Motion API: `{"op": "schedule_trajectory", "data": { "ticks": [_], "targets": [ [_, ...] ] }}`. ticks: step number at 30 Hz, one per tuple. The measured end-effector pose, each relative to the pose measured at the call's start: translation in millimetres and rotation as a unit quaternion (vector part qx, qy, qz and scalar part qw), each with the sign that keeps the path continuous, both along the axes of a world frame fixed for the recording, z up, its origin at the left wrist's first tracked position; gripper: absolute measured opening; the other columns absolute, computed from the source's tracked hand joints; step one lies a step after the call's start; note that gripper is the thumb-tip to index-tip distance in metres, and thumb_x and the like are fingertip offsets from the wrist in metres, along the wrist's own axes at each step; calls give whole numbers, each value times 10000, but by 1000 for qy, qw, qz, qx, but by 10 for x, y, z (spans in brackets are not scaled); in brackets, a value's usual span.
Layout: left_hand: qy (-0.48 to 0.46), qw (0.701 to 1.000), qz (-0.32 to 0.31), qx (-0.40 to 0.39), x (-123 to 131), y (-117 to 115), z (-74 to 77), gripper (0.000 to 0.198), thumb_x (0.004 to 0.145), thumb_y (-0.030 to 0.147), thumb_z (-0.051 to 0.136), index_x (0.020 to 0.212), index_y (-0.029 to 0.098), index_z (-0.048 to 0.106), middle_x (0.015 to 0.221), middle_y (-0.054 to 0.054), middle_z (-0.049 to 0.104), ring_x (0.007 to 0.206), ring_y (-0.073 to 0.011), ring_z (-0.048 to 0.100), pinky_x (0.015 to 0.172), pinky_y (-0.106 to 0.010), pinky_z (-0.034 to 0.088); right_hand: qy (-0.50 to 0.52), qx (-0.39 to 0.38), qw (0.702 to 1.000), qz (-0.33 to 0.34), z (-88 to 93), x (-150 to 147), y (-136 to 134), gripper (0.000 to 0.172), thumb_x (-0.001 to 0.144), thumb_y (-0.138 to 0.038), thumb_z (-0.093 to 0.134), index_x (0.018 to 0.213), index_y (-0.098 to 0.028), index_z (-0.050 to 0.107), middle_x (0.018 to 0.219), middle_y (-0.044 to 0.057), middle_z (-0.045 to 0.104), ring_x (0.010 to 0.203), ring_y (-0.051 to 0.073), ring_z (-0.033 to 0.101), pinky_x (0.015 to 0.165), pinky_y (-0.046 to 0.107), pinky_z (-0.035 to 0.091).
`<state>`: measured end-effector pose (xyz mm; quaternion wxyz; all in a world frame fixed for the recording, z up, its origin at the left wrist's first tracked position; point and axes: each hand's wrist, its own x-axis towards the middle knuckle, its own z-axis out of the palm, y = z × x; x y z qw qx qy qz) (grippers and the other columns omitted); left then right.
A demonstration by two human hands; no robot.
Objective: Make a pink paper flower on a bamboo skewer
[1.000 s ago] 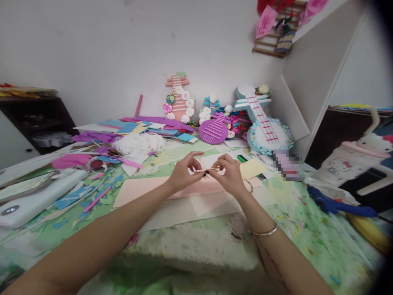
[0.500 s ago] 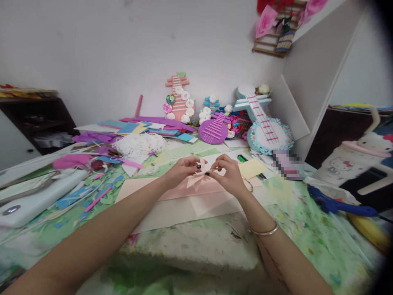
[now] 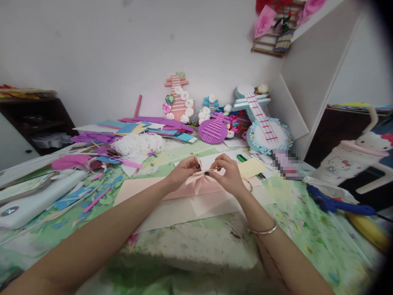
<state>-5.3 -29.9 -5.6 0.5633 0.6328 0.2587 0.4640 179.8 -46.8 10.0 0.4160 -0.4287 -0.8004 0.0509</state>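
Both my hands meet over the middle of the craft table [image 3: 307, 246]. My left hand [image 3: 183, 171] pinches the top of a small pleated piece of pale pink paper [image 3: 199, 182], which fans out below the fingers. My right hand [image 3: 227, 174] is closed in a pinch on a thin stick [image 3: 214, 168] at the same spot, touching the pink piece. A bracelet sits on my right wrist. Under the hands lie a larger pink sheet [image 3: 138, 189] and a white sheet [image 3: 184, 211].
Foam string-instrument models [image 3: 264, 131] and paper flowers stand at the back wall. A white thread pile [image 3: 139, 144], coloured sheets and paper scraps litter the left. A blue glue gun [image 3: 337, 203] and a cartoon cat cup [image 3: 353, 162] are on the right, a white device [image 3: 33, 196] far left.
My left hand went from loosely spread fingers to a pinch on the pink paper. The pleated pink piece has been raised up between both hands. The right hand has barely moved.
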Motion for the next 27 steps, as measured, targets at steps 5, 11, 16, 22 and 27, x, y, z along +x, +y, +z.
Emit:
{"op": "schedule_trajectory", "data": {
  "ticks": [5,11,16,22,27],
  "targets": [
    [-21,998,38,-42,46,-35,6,182,703,293,647,751,140,560,721,-12,568,711,-137,542,699,-257,419,3,1,1000,-6,4,-12,-11,272,749,-459,634,716,-189,624,795,17,545,644,118,506,687,314,367],
    [-36,995,68,-59,57,-76,14,155,713,282,628,745,148,557,715,-20,588,633,-129,558,564,-231,421,26,7,1000,-10,-9,-16,-12,248,751,-441,639,731,-194,624,810,20,539,695,134,518,697,315,373],
    [-56,992,59,-95,87,-108,26,161,693,262,641,733,132,555,692,-21,597,551,-101,546,525,-220,416,27,8,1000,-9,-2,-27,-21,252,769,-443,614,728,-195,621,799,17,534,653,121,509,688,316,379],
    [-65,988,57,-125,128,-116,-22,132,685,200,641,735,148,530,603,25,566,530,-113,578,493,-213,413,27,10,999,-17,-7,-25,-13,273,765,-467,612,720,-197,620,808,25,539,650,128,507,684,326,380],
    [-82,987,55,-129,155,-144,-1,138,697,181,634,744,148,508,637,22,582,540,-114,599,545,-236,462,31,10,999,-17,-4,-32,-27,266,777,-452,604,724,-193,620,806,21,531,649,123,503,705,331,376]
  ]
}}
